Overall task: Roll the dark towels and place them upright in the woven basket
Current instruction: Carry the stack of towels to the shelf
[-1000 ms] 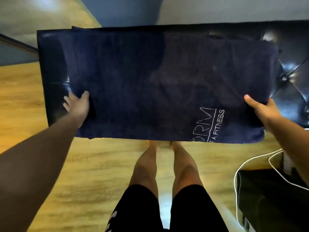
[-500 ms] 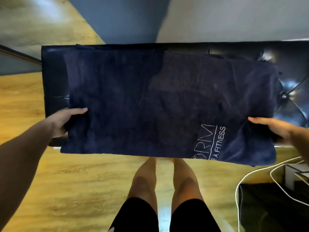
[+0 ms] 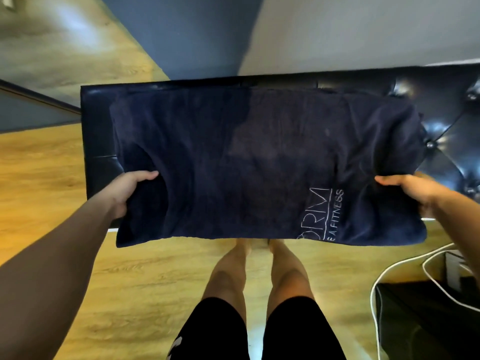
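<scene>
across the black bench: dark navy towel (image 3: 259,165) lies spread flat, its near edge hanging over the bench's front edge, above the person's bare legs (image 3: 259,271).
towel print: pale outline lettering (image 3: 322,211) near the right front corner, running sideways; large letters read "rm" after a cut-off rounded letter, then a ruled line, then smaller "a fitness" with the start lost at the hem.
left hand (image 3: 130,188): clamped on the towel's left end, thumb on top, fingers tucked beneath; cloth puckers in a curved fold beside it.
right hand (image 3: 405,188): clamped on the right end likewise, thumb over, fingers hidden under the cloth.
bench (image 3: 96,131): glossy black padded top, tufted with buttons at the right.
floor (image 3: 52,178): light wood-grain boards.
walls: blue-grey wall (image 3: 187,35) meets a paler wall (image 3: 337,32) at a corner behind the bench.
lower right: white cable (image 3: 374,289) looping by a dark object, kind unclear.
clothing: black shorts (image 3: 293,331).
</scene>
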Motion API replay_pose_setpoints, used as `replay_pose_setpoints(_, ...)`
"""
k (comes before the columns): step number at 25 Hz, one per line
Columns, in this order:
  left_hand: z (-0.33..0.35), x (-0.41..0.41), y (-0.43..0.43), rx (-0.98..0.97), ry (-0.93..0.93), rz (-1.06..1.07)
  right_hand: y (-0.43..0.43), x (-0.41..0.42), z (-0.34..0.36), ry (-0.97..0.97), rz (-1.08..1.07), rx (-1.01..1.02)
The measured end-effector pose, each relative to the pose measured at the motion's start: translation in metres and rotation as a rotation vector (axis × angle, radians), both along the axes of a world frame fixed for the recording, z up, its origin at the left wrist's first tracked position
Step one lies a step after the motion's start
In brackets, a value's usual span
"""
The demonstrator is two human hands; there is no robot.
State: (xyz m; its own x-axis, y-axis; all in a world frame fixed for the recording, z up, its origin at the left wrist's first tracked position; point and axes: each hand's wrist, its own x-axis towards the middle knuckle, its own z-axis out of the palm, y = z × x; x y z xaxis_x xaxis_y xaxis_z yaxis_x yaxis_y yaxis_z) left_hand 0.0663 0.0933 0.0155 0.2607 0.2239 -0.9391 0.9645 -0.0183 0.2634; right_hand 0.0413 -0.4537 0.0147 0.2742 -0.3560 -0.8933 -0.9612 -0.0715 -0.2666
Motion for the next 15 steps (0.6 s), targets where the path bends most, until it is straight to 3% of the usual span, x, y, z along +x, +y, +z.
replay_pose_setpoints(4,0.057,-0.02,0.0,-0.012,-0.087,0.07,0.037,0.0,0.054,-0.267,0.079,-0.147)
replay_pose_setpoints(8,0.125,-0.094,-0.019,-0.076,-0.234,0.226,0.07,0.002,0.13,-0.465,0.44,-0.259)
replay_pose_setpoints(11,0.167,-0.178,-0.041,-0.14,-0.286,0.46,0.109,-0.006,0.184,-0.628,0.788,-0.218)
replay_pose_setpoints(15,0.205,-0.313,-0.08,-0.046,-0.322,0.828,0.16,-0.032,0.219,-0.746,1.092,-0.042)
